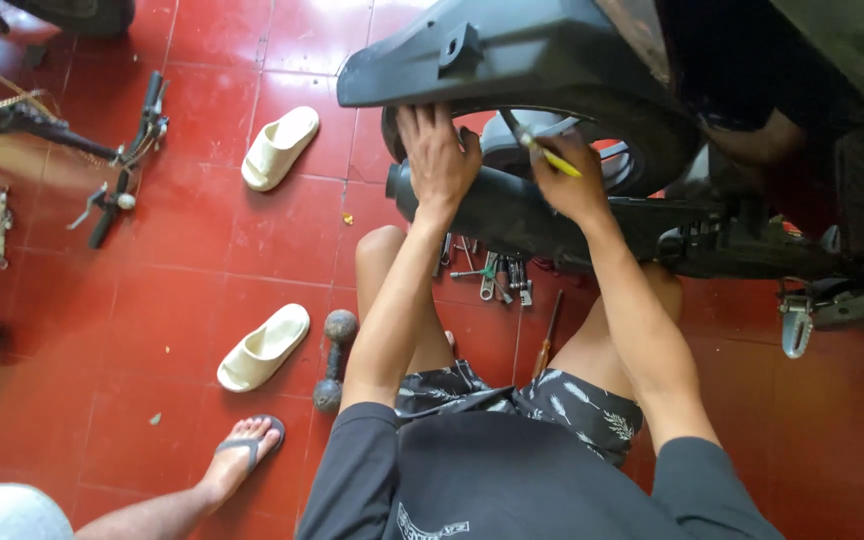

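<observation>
The right hand's (564,180) grip pinches a yellow-handled screwdriver (550,155) at the rear wheel (552,140) top centre, while the left hand (439,155) lies flat and empty on the black cover (512,215); best kept square, I judge.

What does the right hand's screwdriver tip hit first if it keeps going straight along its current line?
Probably the grey wheel hub. The right hand holds a yellow-handled screwdriver that points up and to the left, into the gap between the black tyre and the hub. Depth is unclear, so it may already touch.
</observation>
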